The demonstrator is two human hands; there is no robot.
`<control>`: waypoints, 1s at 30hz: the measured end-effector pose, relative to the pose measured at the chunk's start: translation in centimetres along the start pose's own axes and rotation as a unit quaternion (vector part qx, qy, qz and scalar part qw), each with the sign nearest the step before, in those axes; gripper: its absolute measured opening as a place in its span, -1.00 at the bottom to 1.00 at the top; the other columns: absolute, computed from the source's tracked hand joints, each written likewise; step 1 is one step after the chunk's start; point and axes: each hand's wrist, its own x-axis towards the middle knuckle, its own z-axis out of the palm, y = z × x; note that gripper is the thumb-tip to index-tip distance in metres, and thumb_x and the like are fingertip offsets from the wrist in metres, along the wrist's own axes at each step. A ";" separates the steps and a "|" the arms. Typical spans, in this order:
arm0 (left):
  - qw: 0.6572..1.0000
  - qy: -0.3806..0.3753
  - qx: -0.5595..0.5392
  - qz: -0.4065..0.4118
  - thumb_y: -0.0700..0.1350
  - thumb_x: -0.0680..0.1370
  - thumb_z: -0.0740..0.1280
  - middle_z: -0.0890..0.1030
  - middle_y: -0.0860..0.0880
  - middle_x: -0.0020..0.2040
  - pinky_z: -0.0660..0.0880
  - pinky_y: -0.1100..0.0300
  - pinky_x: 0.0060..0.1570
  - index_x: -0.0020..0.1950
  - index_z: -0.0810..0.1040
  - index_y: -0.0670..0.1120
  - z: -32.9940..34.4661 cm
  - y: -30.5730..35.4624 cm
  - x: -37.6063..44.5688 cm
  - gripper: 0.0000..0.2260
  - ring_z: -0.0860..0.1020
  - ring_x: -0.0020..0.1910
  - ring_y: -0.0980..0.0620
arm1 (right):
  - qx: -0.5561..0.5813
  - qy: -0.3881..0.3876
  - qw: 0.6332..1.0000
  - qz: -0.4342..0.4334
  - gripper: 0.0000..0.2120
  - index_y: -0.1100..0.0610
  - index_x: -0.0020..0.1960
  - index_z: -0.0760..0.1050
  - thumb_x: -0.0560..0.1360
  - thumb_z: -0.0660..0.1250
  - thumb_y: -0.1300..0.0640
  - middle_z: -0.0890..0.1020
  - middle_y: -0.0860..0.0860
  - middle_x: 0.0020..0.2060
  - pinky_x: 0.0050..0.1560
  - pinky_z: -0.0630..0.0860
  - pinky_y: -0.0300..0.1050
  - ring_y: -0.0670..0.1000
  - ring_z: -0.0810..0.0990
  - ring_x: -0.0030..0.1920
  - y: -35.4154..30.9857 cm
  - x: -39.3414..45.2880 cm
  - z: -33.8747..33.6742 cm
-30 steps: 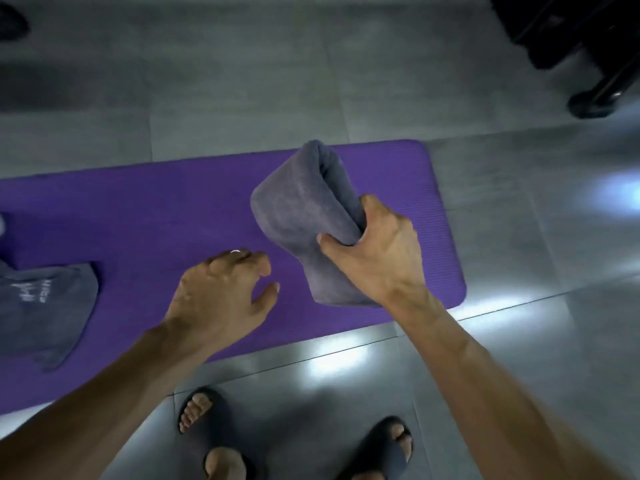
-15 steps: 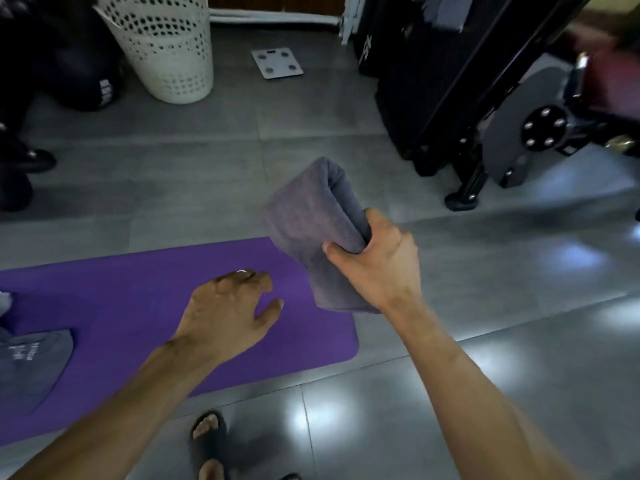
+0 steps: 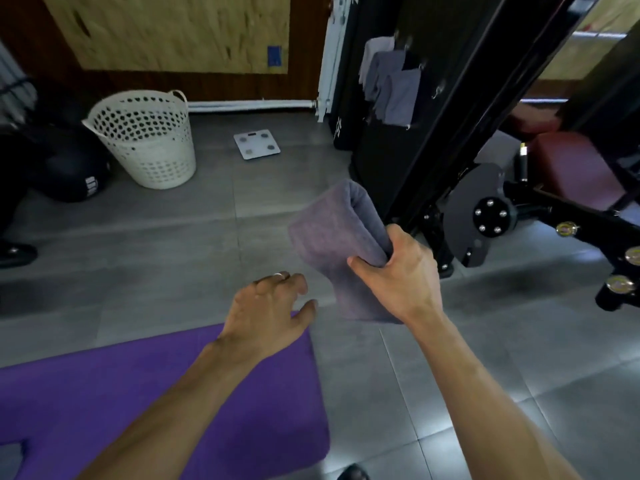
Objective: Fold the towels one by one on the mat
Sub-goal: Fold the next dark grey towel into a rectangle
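Nearest us, at 7 o'clock, lies the mat (image 3: 166,393). Its visible part carries nothing except a dark grey scrap (image 3: 9,457) at the far lower left corner, too little of it in frame to say whether it is a towel. So we cannot count how many towels are left to fold from here.

Our left hand (image 3: 268,317) hangs over the mat's far right corner, palm down, fingers loosely curled and apart, holding nothing. A ring shows on one finger.

Just beyond it, toward 1 o'clock, our right hand (image 3: 403,275) grips the towel (image 3: 332,244). The thumb lies across its near face and the fingers wrap behind, squeezing it at the middle. The towel is folded into a thick grey bundle, its rounded fold pointing up and away from us, clear of the mat and in the air above the floor. We judge this one finished: it is folded and lifted off, and what it lacks is a place to be set down.

Farther out, at 10 o'clock, a white basket (image 3: 145,140) stands on the floor. At 12 o'clock sits a scale (image 3: 256,144), and at 1 o'clock grey cloths (image 3: 394,88) hang on a black machine (image 3: 450,109); these may be more towels, though we cannot be sure.
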 end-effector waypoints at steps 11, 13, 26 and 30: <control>0.997 0.049 0.005 -0.061 0.20 0.45 0.21 0.63 0.05 -0.05 0.55 0.03 -0.04 0.09 0.56 0.03 1.7 10.0 20.0 -0.65 0.62 -0.01 -0.04 | -0.032 -0.064 0.992 -0.105 -0.70 0.04 -0.19 0.30 0.35 0.42 -0.04 0.52 -0.04 -0.28 -0.30 0.51 0.03 0.11 0.54 -0.30 10.8 20.9 -6.7; 0.996 0.058 0.000 -0.069 0.17 0.45 0.28 0.63 0.05 -0.07 0.56 0.01 -0.07 0.04 0.54 0.05 1.6 10.9 23.3 -0.72 0.62 -0.01 -0.05 | -0.049 -0.074 0.988 -0.126 -0.68 0.00 -0.17 0.26 0.37 0.42 -0.04 0.51 -0.03 -0.27 -0.32 0.47 -0.03 0.12 0.53 -0.30 12.2 24.3 -7.4; 0.988 -0.017 -0.155 0.020 0.09 0.35 0.40 0.49 0.09 0.27 0.47 0.10 0.14 0.38 0.16 0.34 0.7 12.0 49.1 -0.32 0.51 0.17 0.05 | 0.069 -0.199 0.970 -0.122 -0.68 0.06 0.01 0.51 0.33 0.53 0.05 0.56 -0.05 -0.16 -0.11 0.53 0.00 -0.05 0.57 -0.16 19.1 46.9 -4.9; 0.989 -0.039 -0.116 0.078 0.05 0.37 0.32 0.50 0.15 0.10 0.50 0.13 0.03 0.24 0.33 0.27 1.0 12.6 56.3 -0.55 0.51 0.05 0.12 | 0.086 -0.186 0.977 -0.060 -0.63 0.06 0.05 0.51 0.29 0.51 0.04 0.59 -0.10 -0.09 -0.04 0.54 0.02 -0.06 0.60 -0.08 20.4 51.8 -4.2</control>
